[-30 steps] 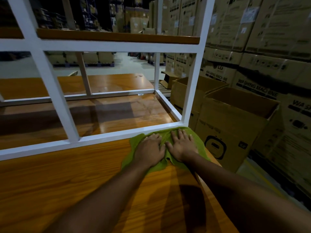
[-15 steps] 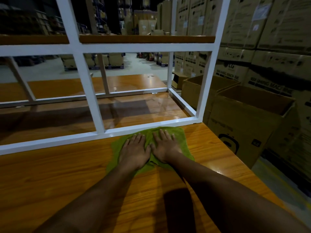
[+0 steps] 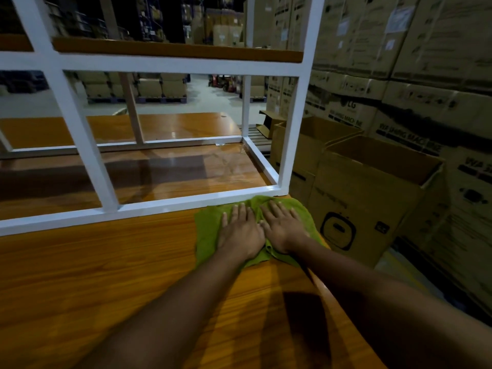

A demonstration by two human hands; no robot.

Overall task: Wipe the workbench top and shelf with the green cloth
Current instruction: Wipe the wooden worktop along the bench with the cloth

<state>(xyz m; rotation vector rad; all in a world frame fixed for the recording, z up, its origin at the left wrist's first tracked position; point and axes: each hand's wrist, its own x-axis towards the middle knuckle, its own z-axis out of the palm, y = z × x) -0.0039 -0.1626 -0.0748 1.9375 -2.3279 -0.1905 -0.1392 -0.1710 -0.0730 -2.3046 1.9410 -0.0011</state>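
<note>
Workbench top (image 3: 106, 275) bears one green cloth (image 3: 207, 227), left hand (image 3: 241, 231) and right hand (image 3: 283, 227) pressing it open-palmed.

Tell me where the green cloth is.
In the head view, the green cloth lies at the right end of the workbench top, against the white frame, flat under the left hand and right hand.
</note>
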